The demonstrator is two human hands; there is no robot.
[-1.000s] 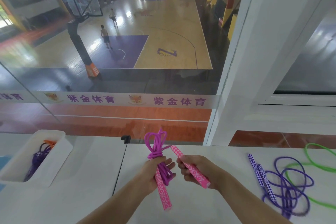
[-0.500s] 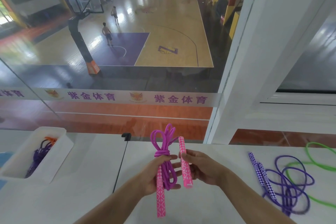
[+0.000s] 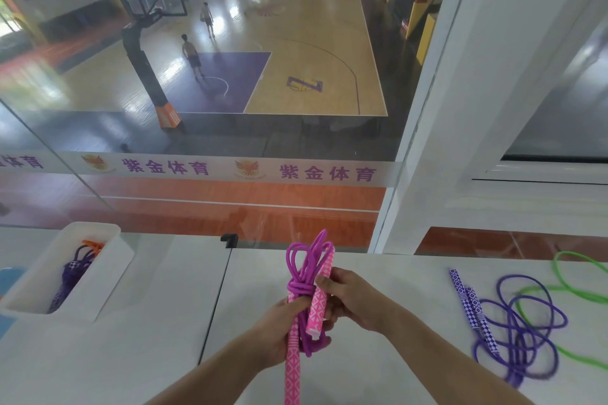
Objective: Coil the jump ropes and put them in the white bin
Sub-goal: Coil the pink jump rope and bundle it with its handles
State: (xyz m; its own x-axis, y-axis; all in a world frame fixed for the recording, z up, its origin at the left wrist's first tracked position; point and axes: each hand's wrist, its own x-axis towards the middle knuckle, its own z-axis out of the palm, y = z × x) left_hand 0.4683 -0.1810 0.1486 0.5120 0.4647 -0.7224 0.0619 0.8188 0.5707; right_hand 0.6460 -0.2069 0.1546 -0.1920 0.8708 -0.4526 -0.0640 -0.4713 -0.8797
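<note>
A coiled magenta jump rope (image 3: 304, 276) with two pink patterned handles stands upright in front of me over the white table (image 3: 164, 339). My left hand (image 3: 279, 329) grips the bundle and the lower handle (image 3: 292, 368). My right hand (image 3: 348, 299) pinches the second pink handle (image 3: 317, 301) and holds it against the coil. The white bin (image 3: 108, 270) sits at the far left and holds a coiled purple rope and an orange one. A loose purple rope (image 3: 516, 325) with checked handles lies at the right, over a green rope (image 3: 566, 286).
A glass wall runs along the table's far edge, with a white pillar (image 3: 444, 141) at the right. A seam divides the table into two tops. A blue object (image 3: 10, 276) shows at the left edge.
My right hand swung its pink handle from slanting away to upright and brought it against the coil. The bundle rose a little in my left hand.
</note>
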